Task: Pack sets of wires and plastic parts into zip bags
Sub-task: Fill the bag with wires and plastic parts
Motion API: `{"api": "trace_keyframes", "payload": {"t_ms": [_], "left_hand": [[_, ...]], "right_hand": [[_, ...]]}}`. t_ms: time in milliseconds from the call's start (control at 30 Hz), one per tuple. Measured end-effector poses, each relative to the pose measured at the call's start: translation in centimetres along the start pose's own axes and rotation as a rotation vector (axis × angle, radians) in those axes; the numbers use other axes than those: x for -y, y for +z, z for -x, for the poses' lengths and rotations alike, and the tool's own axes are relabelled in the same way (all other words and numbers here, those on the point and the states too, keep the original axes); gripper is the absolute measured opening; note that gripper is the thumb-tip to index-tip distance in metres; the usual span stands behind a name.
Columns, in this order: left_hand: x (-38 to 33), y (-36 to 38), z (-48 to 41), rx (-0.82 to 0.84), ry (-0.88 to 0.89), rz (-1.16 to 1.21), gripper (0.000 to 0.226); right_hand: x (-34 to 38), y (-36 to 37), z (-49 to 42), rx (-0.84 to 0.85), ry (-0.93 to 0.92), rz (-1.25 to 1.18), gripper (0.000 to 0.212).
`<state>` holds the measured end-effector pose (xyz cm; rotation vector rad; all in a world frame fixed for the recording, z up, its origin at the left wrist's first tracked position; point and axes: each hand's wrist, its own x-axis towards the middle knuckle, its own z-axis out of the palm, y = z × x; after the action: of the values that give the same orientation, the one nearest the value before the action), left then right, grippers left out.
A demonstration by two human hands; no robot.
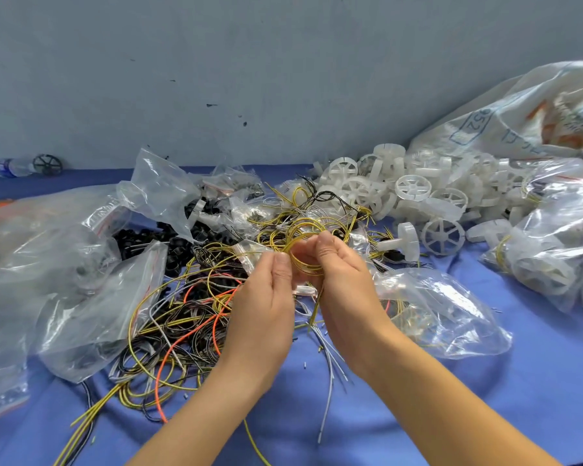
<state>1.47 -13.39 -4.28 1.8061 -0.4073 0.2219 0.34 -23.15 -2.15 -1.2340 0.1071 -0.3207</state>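
Both hands are raised over the blue table (485,381) at the centre. My left hand (266,297) pinches a small clear zip bag (249,252) together with a coil of yellow wire (305,245). My right hand (340,274) grips the same yellow coil from the right, its fingers curled round the loops. White wire ends (330,361) hang down below the hands. A tangle of yellow, black and orange wires (182,331) lies on the table to the left. White plastic wheels (414,190) are heaped at the back right.
Clear zip bags (91,297) lie crumpled on the left, and another clear bag (441,311) sits right of my hands. Filled bags (559,237) and a large white sack (519,116) stand at the far right. Black plastic parts (148,237) lie behind the wires. A wall closes the back.
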Motion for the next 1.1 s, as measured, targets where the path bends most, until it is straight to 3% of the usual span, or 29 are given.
{"api": "trace_keyframes", "payload": {"t_ms": [100,367,567,700,900,1000,1100], "left_hand": [[0.1,1.0,0.1,-0.005,-0.05,0.044,0.031],[0.3,1.2,1.8,0.127,0.064,-0.206,0.028],[0.2,-1.4,-0.5,0.234,0.131,-0.3,0.028],[0.7,-2.3,-1.0,0.371,0.106,-0.385,0.027],[0.6,-1.7,-0.7,0.376,0.081,-0.358,0.026],[0.6,-2.1,-0.9,0.368,0.066,-0.358,0.027],[0.6,-2.1,-1.0,0.378,0.013,-0.342,0.029]], "right_hand": [[-0.4,0.3,0.2,-0.016,0.038,-0.099,0.031],[-0.7,0.2,0.0,-0.026,0.078,-0.085,0.03],[2.1,-2.2,-0.8,0.074,0.172,0.024,0.027],[2.0,-2.8,-0.3,0.124,0.132,0.147,0.027],[2.5,-4.5,0.0,0.127,0.132,0.206,0.027],[3.6,-5.7,0.1,0.045,-0.059,0.31,0.027],[4.5,-7.5,0.3,-0.168,-0.539,0.872,0.02]]}}
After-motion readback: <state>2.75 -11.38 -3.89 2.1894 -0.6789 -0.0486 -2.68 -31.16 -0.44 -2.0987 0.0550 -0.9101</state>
